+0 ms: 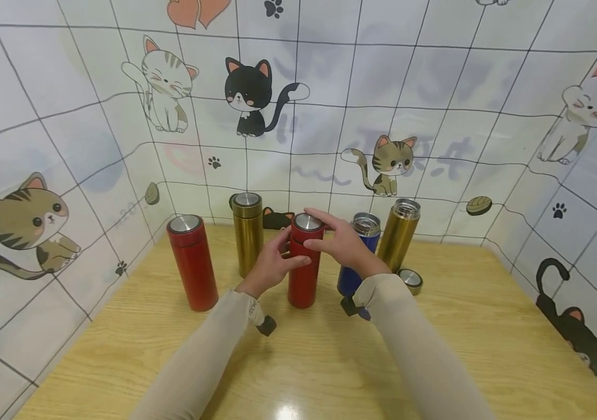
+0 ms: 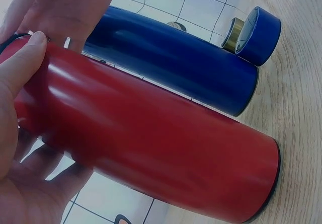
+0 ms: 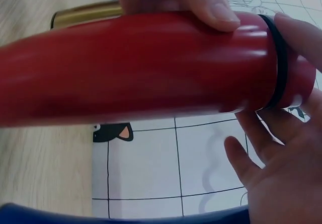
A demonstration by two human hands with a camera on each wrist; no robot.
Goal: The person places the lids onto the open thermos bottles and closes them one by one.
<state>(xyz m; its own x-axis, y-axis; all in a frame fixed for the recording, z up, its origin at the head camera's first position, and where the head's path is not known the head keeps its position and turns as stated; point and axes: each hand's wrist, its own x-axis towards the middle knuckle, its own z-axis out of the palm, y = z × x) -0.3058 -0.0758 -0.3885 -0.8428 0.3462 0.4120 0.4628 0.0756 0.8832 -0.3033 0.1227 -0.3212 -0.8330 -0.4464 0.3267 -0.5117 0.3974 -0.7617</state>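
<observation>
A red thermos (image 1: 302, 286) with a steel-topped lid (image 1: 307, 221) stands upright on the table, between both hands. My left hand (image 1: 271, 267) grips the upper body, its thumb on the near side. With thumb and fingers around the lid, my right hand (image 1: 349, 246) holds the top from the other side. In the right wrist view, a black ring (image 3: 279, 63) shows between lid and body. Right behind the right hand is a lidless blue thermos (image 1: 349, 281), partly hidden by that arm. Its blue lid (image 2: 264, 35) lies on the table in the left wrist view.
Another red thermos (image 1: 193, 268) and a gold thermos (image 1: 248, 233), both lidded, stand to the left. At the right, an open gold thermos (image 1: 400, 233) has a gold lid (image 1: 410, 280) beside it. A cat-patterned wall covering (image 1: 324, 140) borders the wooden table (image 1: 277, 373).
</observation>
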